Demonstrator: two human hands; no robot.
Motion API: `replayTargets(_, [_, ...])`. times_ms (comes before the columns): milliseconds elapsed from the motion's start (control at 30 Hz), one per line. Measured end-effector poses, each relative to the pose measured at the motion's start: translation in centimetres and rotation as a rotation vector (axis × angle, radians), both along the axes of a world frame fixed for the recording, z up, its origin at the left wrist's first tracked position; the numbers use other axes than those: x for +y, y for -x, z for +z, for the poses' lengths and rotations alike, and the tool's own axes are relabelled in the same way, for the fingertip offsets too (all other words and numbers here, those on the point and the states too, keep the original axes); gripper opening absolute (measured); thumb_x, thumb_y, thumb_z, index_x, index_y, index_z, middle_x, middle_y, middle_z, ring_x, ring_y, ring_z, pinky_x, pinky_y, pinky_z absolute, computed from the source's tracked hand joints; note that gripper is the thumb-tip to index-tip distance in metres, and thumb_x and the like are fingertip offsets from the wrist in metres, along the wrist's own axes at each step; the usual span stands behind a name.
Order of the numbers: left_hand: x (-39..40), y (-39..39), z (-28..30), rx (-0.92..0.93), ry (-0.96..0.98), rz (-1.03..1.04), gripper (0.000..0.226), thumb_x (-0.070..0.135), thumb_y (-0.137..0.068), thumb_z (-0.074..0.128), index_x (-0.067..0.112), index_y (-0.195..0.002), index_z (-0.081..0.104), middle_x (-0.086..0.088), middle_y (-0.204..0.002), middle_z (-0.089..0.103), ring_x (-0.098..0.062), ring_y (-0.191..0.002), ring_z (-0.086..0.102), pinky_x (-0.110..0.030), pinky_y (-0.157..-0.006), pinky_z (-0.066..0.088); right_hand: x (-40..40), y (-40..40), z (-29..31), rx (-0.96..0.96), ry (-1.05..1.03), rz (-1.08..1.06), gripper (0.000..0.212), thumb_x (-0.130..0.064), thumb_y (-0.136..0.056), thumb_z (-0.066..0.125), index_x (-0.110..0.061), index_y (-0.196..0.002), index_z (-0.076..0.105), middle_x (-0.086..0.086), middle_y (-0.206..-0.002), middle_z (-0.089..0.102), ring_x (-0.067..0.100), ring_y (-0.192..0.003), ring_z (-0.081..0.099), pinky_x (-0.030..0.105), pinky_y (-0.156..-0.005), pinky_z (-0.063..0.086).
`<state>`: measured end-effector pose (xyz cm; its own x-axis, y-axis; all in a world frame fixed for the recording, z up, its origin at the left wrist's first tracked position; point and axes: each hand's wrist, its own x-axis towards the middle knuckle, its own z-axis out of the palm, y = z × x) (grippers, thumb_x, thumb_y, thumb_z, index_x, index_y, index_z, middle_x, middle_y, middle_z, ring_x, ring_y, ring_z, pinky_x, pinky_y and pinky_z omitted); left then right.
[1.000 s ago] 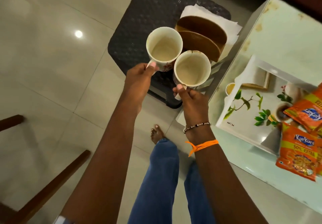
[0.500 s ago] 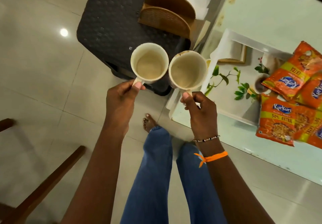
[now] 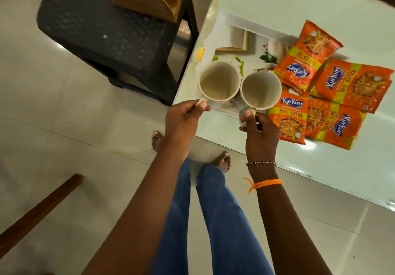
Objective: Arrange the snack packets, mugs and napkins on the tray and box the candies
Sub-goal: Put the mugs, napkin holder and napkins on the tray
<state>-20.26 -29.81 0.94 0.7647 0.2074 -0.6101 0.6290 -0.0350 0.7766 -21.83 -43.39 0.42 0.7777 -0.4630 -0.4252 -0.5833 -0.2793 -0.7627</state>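
While each grips a mug handle, left hand (image 3: 181, 118) and right hand (image 3: 259, 133) hold the left mug (image 3: 218, 82) and right mug (image 3: 261, 89) side by side above the tray (image 3: 222, 28).

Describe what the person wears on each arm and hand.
Both forearms are bare, with no sleeves in view. The right wrist carries two bands: a thin beaded bracelet of dark and pale beads, and below it an orange thread tied with loose ends that stick out to one side. The left hand and wrist show no jewellery. The right hand shows no rings.
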Motion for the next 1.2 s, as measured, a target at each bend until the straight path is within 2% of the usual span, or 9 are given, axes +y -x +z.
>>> replayTargets(200, [-2.6,0.3,-1.6,0.03,-0.024,0.007,0.018,0.018,-0.088,0.059,0.023,-0.074,0.068,-0.004,-0.089,0.069,-0.018,-0.095,0.061,-0.044,-0.098,0.047,-1.3,0.5,-1.5,0.043,-0.029,-0.049,0.023,-0.015,-0.09,0.054,0.006,-0.086,0.062,0.016,-0.081,0.066,0.019,-0.064,0.06,0.04,-0.074,0.058])
replayTargets(367, [-3.2,0.3,-2.3,0.035,-0.055,-0.027,0.02,0.021,-0.088,0.058,0.008,-0.096,0.07,-0.003,-0.094,0.068,-0.013,-0.094,0.058,-0.039,-0.097,0.048,-1.8,0.4,-2.5,0.051,-0.033,-0.021,0.02,-0.014,-0.089,0.055,0.004,-0.083,0.061,0.013,-0.078,0.063,0.022,-0.066,0.06,0.048,-0.076,0.057])
replayTargets(533, [-3.6,0.3,-2.7,0.059,-0.134,-0.105,0.022,0.02,-0.088,0.059,0.006,-0.101,0.07,-0.007,-0.104,0.069,-0.023,-0.103,0.06,-0.032,-0.094,0.046,-1.9,0.4,-2.9,0.087,-0.008,0.034,0.024,-0.015,-0.088,0.057,0.008,-0.082,0.063,0.024,-0.085,0.069,0.032,-0.073,0.064,0.053,-0.08,0.054])
replayTargets(633, [-3.4,0.1,-2.9,0.092,-0.146,-0.137,0.023,0.022,-0.087,0.06,0.007,-0.101,0.07,-0.007,-0.102,0.07,-0.024,-0.102,0.06,-0.027,-0.086,0.044,-2.2,0.3,-2.7,0.098,0.078,0.098,0.023,-0.017,-0.085,0.062,0.006,-0.08,0.063,0.022,-0.088,0.069,0.03,-0.077,0.064,0.033,-0.075,0.052])
replayTargets(700, [-2.9,-0.2,-3.0,0.132,-0.162,-0.14,0.023,0.024,-0.087,0.06,0.009,-0.101,0.069,-0.006,-0.105,0.069,-0.023,-0.102,0.061,-0.031,-0.09,0.047,-2.2,0.3,-2.2,0.079,0.248,0.103,0.024,-0.021,-0.079,0.069,0.001,-0.078,0.061,0.019,-0.094,0.065,0.026,-0.083,0.06,0.017,-0.064,0.035])
replayTargets(800, [-1.5,-0.8,-2.9,0.181,-0.149,-0.088,0.013,0.027,-0.087,0.058,0.018,-0.093,0.065,-0.006,-0.111,0.064,-0.025,-0.104,0.059,-0.043,-0.097,0.047,-0.9,-0.4,-0.9,0.015,0.408,0.098,0.024,-0.019,-0.074,0.071,-0.002,-0.073,0.055,0.019,-0.095,0.057,0.026,-0.082,0.053,0.015,-0.058,0.023])
replayTargets(1000, [4.0,-3.8,-2.4,0.153,-0.059,0.034,0.01,0.019,-0.09,0.055,0.02,-0.095,0.063,-0.006,-0.106,0.064,-0.022,-0.099,0.061,-0.038,-0.092,0.05,6.4,-6.1,0.7,-0.135,0.257,0.399,0.014,-0.011,-0.078,0.066,-0.002,-0.072,0.057,0.004,-0.077,0.051,0.022,-0.067,0.052,0.028,-0.06,0.038])
replayTargets(1100, [7.4,-6.2,-2.1,0.09,-0.032,0.061,0.013,0.014,-0.09,0.053,0.02,-0.094,0.064,0.009,-0.089,0.063,-0.01,-0.085,0.061,-0.024,-0.08,0.05,9.6,-10.5,0.9,-0.188,0.227,0.486,0.008,-0.011,-0.08,0.063,-0.003,-0.081,0.06,0.012,-0.088,0.058,0.026,-0.07,0.059,0.031,-0.066,0.047])
replayTargets(1200, [10.8,-9.2,-1.9,0.041,-0.02,0.06,0.016,0.01,-0.09,0.051,0.021,-0.092,0.063,0.011,-0.088,0.061,-0.009,-0.084,0.059,-0.023,-0.08,0.049,12.6,-15.3,0.8,-0.239,0.228,0.532,0.018,-0.01,-0.08,0.062,-0.002,-0.096,0.059,0.018,-0.107,0.054,0.03,-0.081,0.06,0.033,-0.075,0.051])
